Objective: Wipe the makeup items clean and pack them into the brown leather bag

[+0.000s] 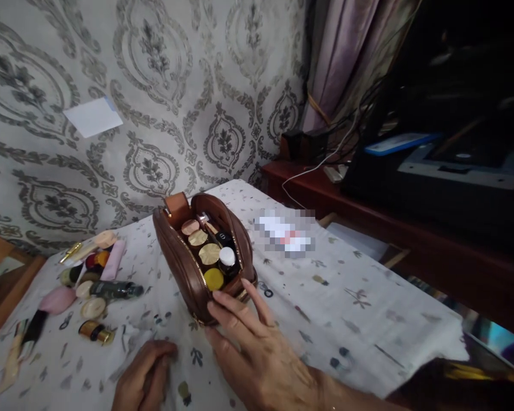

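A brown leather toiletry bag (182,274) stands unzipped on the white patterned cloth. Inside it are several round-lidded containers, among them a yellow lid (214,279), gold lids (209,254) and a jar with a white cap (227,256). My right hand (257,348) touches the bag's near end, its fingers stretched out and spread against the leather. Left of it, my left hand (143,374) is low over the cloth with curled fingers; whatever may be in them is hidden. Beyond this hand lies a small amber-and-gold bottle (96,331).
Loose cosmetics lie at the left: a dark bottle (115,289), a pink sponge (57,299), a pink tube (115,260) and brushes (34,331). A blurred-out item (285,233) lies right of the bag. A dark red desk (308,185) with a cable borders the right side.
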`<state>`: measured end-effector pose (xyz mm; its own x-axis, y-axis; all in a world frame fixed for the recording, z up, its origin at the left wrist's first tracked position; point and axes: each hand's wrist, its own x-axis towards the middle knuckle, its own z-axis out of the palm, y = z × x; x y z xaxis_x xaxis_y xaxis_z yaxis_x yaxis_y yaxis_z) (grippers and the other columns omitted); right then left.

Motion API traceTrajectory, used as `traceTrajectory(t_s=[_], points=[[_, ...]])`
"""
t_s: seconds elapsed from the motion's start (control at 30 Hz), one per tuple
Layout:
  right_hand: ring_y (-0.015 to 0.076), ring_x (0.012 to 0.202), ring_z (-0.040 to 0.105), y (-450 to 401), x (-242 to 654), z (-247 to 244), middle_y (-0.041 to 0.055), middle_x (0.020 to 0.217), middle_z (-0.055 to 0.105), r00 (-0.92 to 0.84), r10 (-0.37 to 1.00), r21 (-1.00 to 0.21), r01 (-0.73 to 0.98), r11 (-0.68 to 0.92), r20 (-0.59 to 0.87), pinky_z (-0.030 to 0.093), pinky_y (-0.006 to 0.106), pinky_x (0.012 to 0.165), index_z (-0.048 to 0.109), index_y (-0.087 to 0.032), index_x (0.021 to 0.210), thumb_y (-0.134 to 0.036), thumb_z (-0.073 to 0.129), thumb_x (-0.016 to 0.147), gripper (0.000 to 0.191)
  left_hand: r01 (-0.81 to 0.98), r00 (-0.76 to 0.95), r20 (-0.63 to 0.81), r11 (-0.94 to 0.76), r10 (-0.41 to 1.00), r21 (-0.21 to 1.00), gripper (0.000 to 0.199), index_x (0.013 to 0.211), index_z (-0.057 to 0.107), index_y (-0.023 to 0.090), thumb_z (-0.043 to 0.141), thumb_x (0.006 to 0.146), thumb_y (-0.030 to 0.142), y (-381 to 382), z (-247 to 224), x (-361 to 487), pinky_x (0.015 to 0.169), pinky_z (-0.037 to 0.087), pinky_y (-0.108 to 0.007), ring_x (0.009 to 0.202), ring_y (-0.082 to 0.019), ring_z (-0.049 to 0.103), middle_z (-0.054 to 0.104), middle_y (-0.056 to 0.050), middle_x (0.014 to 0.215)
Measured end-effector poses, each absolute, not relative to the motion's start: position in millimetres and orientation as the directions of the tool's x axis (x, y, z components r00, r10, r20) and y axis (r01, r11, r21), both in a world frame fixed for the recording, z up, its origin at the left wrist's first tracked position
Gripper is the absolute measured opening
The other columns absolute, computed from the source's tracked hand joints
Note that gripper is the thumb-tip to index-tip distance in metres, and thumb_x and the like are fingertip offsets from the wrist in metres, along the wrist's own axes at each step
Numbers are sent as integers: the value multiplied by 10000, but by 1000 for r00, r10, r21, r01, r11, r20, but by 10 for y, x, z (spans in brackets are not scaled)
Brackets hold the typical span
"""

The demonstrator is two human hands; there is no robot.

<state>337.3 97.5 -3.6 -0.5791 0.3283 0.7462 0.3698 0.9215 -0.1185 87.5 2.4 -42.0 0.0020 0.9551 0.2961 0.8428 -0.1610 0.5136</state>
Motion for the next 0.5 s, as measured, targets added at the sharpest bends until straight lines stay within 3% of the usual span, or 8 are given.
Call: traceTrajectory(t_s=[0.2,0.33,0.5], points=[[198,1200,545,917,3333,-219,95,1052,713,-591,260,-204,161,966,764,365,434,1134,637,-149,1010,-75,521,875,192,783,-89,279,-106,956,613,198,927,683,235,494,917,292,45,-383,967,730,564,-241,812,-182,697,725,-48,887],[195,1016,607,901,3289,-179,89,945,702,-729,237,-353,-6,936,642,503,337,955,625,-138,1024,-106,477,911,189,695,-184,231,-40,955,718,229,886,680,218,476,925,311,57,-349,1051,705,524,-257,776,-178,667,707,-44,823],[185,853,603,877,3120,-104,60,819,664,-827,165,-425,-96,900,538,512,278,785,613,-157,884,-62,442,902,196,443,-309,97,53,946,895,266,861,669,184,519,903,400,71,-321,996,716,492,-270,770,-177,636,687,-48,776]])
